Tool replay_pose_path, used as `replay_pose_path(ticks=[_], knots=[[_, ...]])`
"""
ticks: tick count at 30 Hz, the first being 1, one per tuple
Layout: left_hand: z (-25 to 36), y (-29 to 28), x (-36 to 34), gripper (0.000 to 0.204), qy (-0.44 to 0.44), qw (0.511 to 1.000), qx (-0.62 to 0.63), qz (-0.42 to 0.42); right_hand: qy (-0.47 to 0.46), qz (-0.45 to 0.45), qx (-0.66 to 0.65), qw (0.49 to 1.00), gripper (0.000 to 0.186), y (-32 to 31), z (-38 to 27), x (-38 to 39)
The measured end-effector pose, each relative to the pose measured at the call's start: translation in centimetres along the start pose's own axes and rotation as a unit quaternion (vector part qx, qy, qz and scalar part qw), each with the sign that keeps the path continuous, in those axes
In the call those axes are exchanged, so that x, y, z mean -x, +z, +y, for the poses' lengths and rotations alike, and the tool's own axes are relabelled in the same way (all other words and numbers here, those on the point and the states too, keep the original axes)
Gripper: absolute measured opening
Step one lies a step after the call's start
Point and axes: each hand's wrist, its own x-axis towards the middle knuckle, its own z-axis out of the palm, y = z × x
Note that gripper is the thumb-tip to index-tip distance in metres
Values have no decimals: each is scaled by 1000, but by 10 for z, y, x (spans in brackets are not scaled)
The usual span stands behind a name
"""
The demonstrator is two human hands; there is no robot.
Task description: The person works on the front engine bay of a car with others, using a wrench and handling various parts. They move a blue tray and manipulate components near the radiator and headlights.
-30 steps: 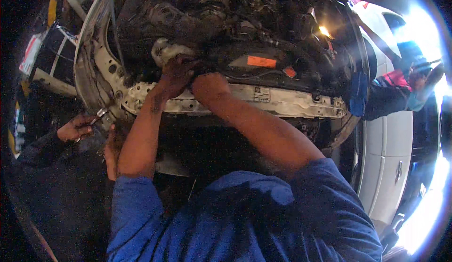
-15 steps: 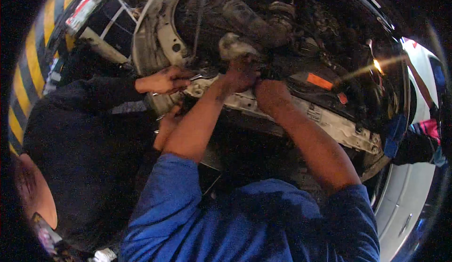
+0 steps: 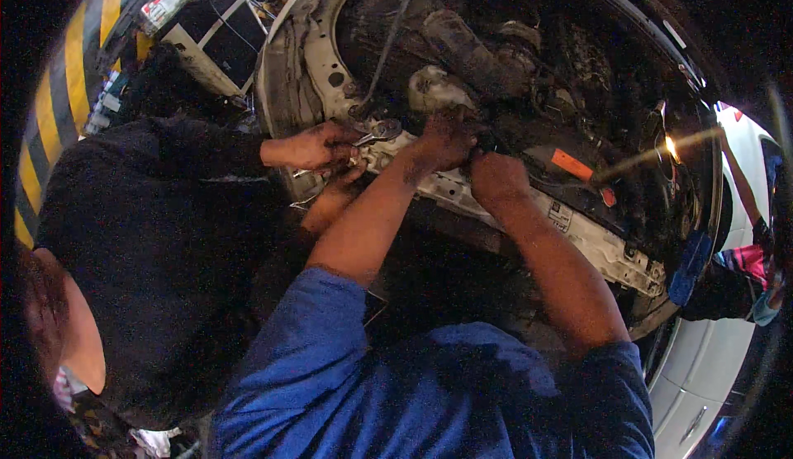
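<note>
Both of my arms, in blue sleeves, reach into a car's engine bay over the pale front crossmember [image 3: 607, 259]. My left hand [image 3: 448, 139] is at the rear edge of that crossmember, just below a whitish rounded plastic tank [image 3: 439, 90]. Its fingers are curled inward, and what they grip is hidden. Close beside it on the right, my right hand [image 3: 500, 180] is a fist, knuckles up, its fingertips near those of my left. Anything inside it cannot be made out. Dark engine parts lie just behind both hands.
At left, a co-worker in black works with one hand [image 3: 310, 147] above the other [image 3: 337, 195], near a shiny metal wrench [image 3: 363, 139]. A thin prop rod [image 3: 395, 38] rises behind. A bright lamp [image 3: 670, 147] shines at right. Another person [image 3: 739, 269] stands beside a white car [image 3: 702, 376].
The whole view has shifted, so the car sits a little further right and lower. My hands stay at the same spot. The co-worker's lower hand has come up closer to the upper one.
</note>
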Motion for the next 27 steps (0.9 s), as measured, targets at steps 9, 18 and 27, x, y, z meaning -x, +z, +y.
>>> replay_pose_path(ticks=[9,18,27], knots=[[-1,3,-6,40,-9,994,-109,-30,26,-28,6,999,23,5,-2,-7],[-7,11,-7,40,8,997,-70,-26,68,21,-3,997,21,19,-5,-14],[-22,2,-5,38,10,997,-49,-61,-33,47,-58,997,20,13,-6,-2]])
